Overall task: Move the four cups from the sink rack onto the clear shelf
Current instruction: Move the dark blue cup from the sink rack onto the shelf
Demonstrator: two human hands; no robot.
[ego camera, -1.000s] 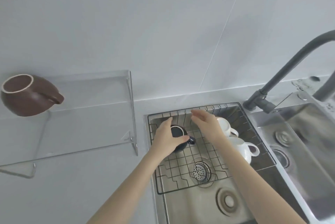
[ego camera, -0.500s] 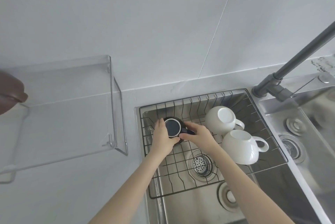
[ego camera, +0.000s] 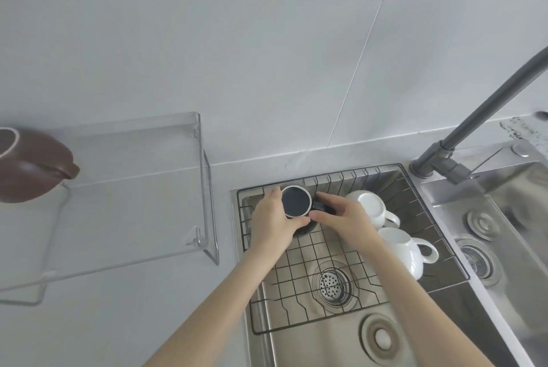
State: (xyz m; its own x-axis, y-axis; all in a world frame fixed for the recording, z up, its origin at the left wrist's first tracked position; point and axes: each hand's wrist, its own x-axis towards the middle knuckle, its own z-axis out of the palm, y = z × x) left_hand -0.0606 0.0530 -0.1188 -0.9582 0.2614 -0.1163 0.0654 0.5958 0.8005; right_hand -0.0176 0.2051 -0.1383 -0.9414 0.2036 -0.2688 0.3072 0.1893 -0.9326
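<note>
A dark cup (ego camera: pixel 295 203) sits bottom-up at the back left of the wire sink rack (ego camera: pixel 329 251). My left hand (ego camera: pixel 274 222) wraps its left side and my right hand (ego camera: pixel 341 218) grips its right side at the handle. Two white cups lie on their sides to the right: one (ego camera: pixel 372 208) behind, one (ego camera: pixel 404 251) nearer. A brown cup (ego camera: pixel 28 166) lies on the clear shelf (ego camera: pixel 133 188) at the far left.
A grey faucet (ego camera: pixel 462 135) rises at the back right between the two steel basins. The sink drain (ego camera: pixel 332 283) lies under the rack. The grey counter runs beneath the shelf, and a pale tiled wall stands behind.
My right hand came down from above the rack onto the dark cup's handle side, joining my left hand. The cup now looks lifted slightly toward the rack's back edge.
</note>
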